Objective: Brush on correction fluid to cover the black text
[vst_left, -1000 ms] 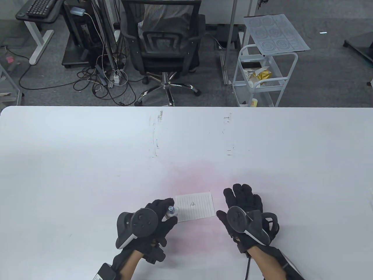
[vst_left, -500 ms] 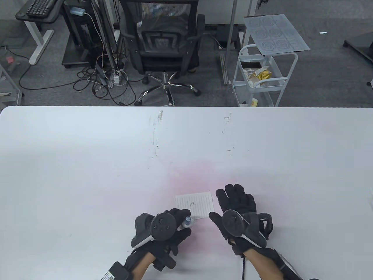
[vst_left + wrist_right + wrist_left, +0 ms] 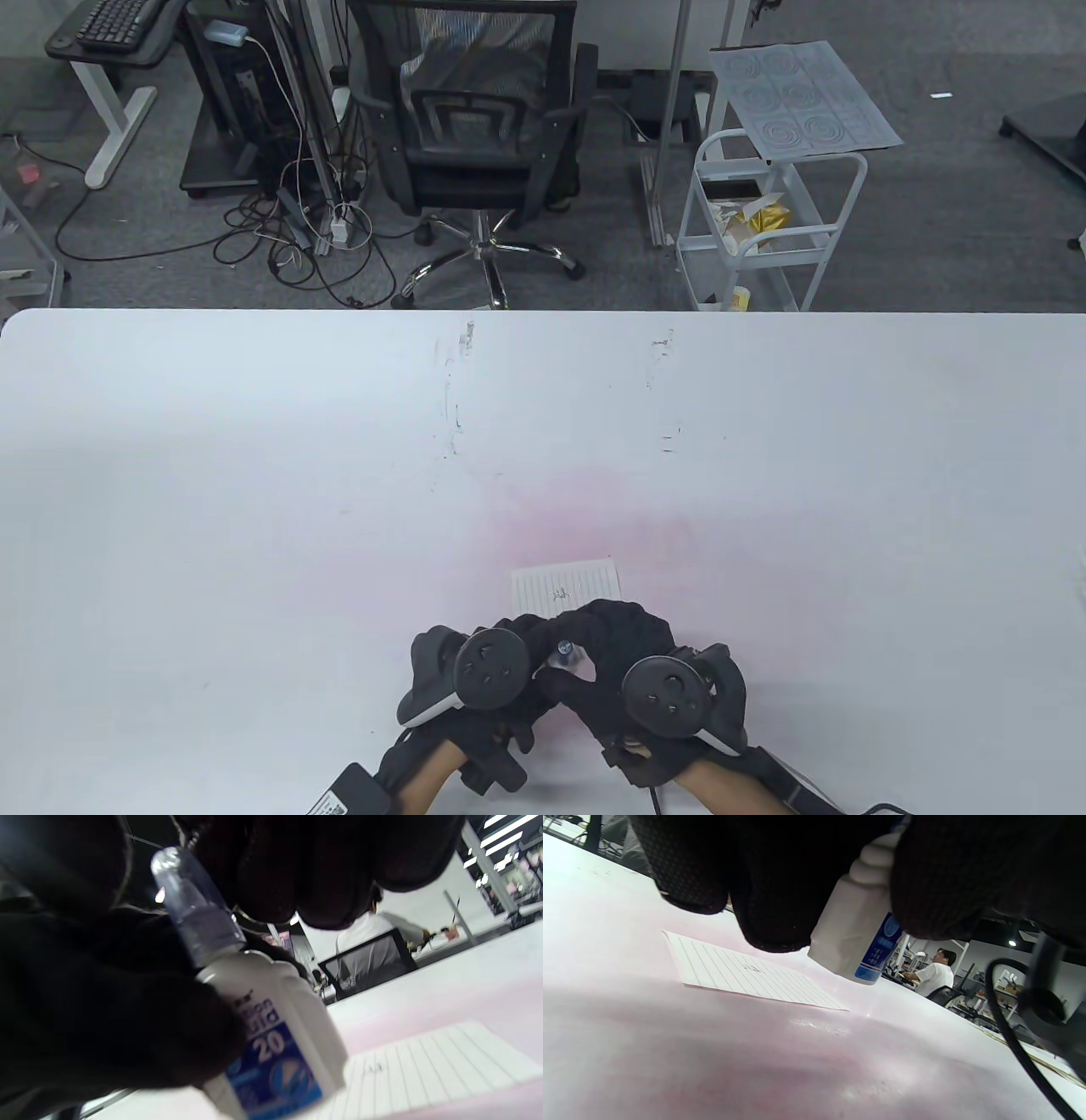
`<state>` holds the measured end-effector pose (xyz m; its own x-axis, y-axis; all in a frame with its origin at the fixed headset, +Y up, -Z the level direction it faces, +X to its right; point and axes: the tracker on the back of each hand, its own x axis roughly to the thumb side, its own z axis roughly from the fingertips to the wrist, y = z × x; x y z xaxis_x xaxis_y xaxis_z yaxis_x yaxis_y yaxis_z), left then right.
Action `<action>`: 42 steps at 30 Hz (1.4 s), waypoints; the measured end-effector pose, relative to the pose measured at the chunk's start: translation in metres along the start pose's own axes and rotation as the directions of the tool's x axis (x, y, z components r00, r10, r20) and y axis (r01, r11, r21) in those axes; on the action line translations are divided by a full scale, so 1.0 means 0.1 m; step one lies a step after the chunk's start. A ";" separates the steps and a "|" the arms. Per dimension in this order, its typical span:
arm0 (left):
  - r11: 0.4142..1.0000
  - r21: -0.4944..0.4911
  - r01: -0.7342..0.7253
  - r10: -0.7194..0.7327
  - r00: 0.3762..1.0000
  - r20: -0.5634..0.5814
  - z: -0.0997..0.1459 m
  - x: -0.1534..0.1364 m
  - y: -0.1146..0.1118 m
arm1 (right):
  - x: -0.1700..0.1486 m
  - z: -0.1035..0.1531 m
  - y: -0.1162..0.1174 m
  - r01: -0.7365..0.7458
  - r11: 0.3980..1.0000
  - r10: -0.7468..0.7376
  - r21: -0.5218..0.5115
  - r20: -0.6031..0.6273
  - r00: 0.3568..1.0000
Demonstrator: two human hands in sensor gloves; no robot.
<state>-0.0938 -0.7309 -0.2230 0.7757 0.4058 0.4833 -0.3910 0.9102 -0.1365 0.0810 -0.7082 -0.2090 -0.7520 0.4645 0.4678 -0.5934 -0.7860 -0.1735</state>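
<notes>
Nearest the table's front edge, the left hand (image 3: 475, 679) grips the correction fluid bottle (image 3: 857, 938), its fingers wrapped round the white body and lifting it clear of the table (image 3: 254, 475). The right hand (image 3: 619, 654) sits close against it, fingers (image 3: 322, 870) curled over the clear cap (image 3: 191, 912); whether they actually pinch the cap I cannot tell, since the right wrist view shows them just above and beside it. The cap looks still seated on the bottle, so the step in hand is probably unscrewing it.

Just beyond the hands lies the lined paper (image 3: 567, 587), flat on the table, with the small black text (image 3: 559, 593) near its middle, uncovered. The hands overlap its near edge in the table view.

Risks from here, as I judge them: the bottle is tilted, so fluid could drip onto the table or onto the paper away from the text once the cap comes off. The paper is loose, and with neither hand pressing on it, a brush stroke might drag it. Thick gloves could also slip on the smooth, small cap.
</notes>
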 end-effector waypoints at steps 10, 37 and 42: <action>1.000 0.006 -0.023 0.023 1.000 -0.012 0.00 -0.01 0.00 | -0.10 -0.03 0.00 0.105 0.994 -0.106 -0.021 -0.078 0.991; 1.000 0.021 -0.001 0.002 0.999 -0.036 0.04 -0.06 0.05 | -0.14 -0.03 0.07 0.125 0.991 -0.121 0.052 -0.068 0.990; 0.999 0.033 -0.009 0.010 0.999 -0.040 0.05 -0.08 0.07 | -0.14 -0.03 0.08 0.232 0.966 -0.231 0.113 -0.019 0.973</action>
<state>-0.1049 -0.7287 -0.2236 0.7907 0.4180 0.4473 -0.4139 0.9034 -0.1125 0.0861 -0.7195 -0.2198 -0.5996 0.6413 0.4788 -0.7154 -0.6977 0.0387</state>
